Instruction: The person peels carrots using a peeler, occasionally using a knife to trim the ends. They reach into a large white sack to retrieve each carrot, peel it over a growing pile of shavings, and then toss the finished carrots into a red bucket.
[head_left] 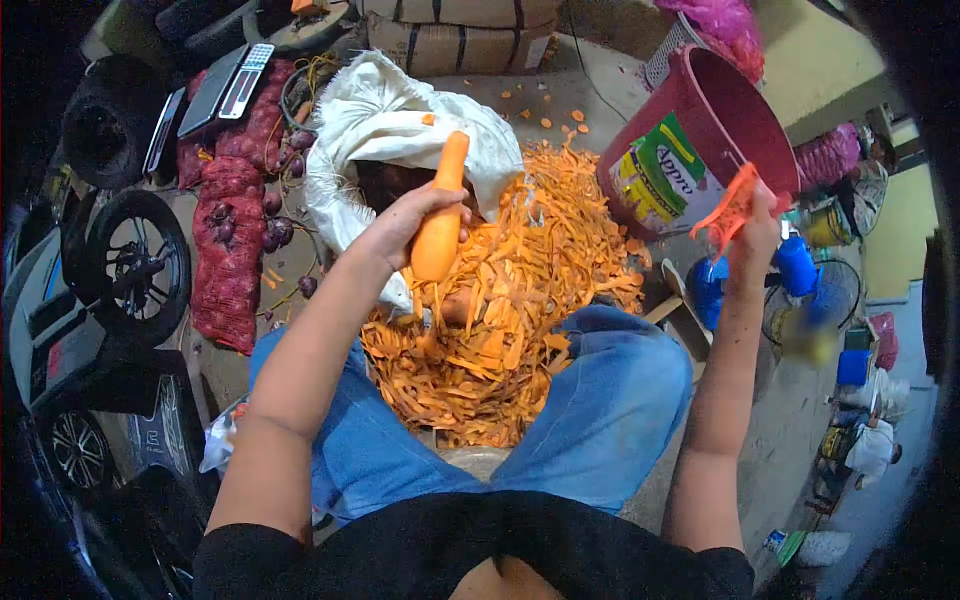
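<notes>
My left hand (pixel 425 218) is wrapped round a peeled carrot (pixel 440 235), which it holds nearly upright above a big heap of carrot peelings (pixel 500 320). Off to the right, my right hand (pixel 757 235) is raised and closed on an orange-red peeler (pixel 728 210), in front of the dark red bucket (pixel 640 150). Hand and peeler are apart from the carrot. Behind the carrot stands a white woven sack (pixel 340 130) with its mouth open; what lies deep inside is dark.
Red net sacks of onions (pixel 225 250) lie at left, with a scale (pixel 225 95) on top and loose onions alongside. Motorbike wheels (pixel 140 260) stand far left. Cardboard boxes (pixel 455 45) are at the back. Blue containers (pixel 795 265) and another person (pixel 872 445) are at right.
</notes>
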